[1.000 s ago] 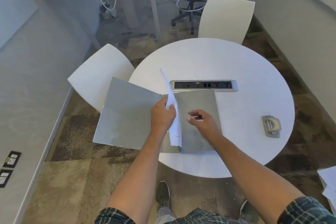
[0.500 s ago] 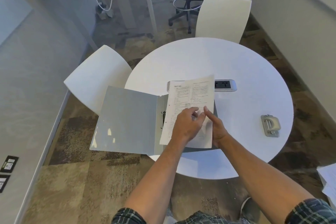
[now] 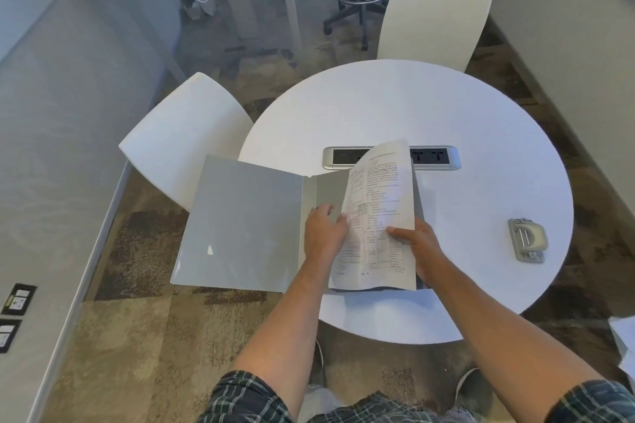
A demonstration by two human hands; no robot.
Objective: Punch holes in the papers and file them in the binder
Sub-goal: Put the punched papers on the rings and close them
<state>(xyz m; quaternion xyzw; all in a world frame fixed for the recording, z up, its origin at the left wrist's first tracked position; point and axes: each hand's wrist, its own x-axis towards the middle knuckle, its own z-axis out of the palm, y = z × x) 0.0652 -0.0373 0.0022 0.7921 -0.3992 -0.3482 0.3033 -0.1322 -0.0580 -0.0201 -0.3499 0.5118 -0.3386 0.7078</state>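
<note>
The open grey plastic binder (image 3: 240,223) is lying half off the round white table (image 3: 464,120), its front cover overhanging the left edge. The left hand (image 3: 323,233) is pressing the printed white paper sheet (image 3: 378,209) at its left margin, fingers curled over the spine; the rings are hidden beneath them. The sheet's long axis is running away from the person, its far end lifting. The right hand (image 3: 417,249) is pinching the right edge. The grey metal hole punch (image 3: 527,240) is sitting well apart, rightward.

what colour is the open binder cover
Plain light grey binder, seen clearly in the head view.
</note>
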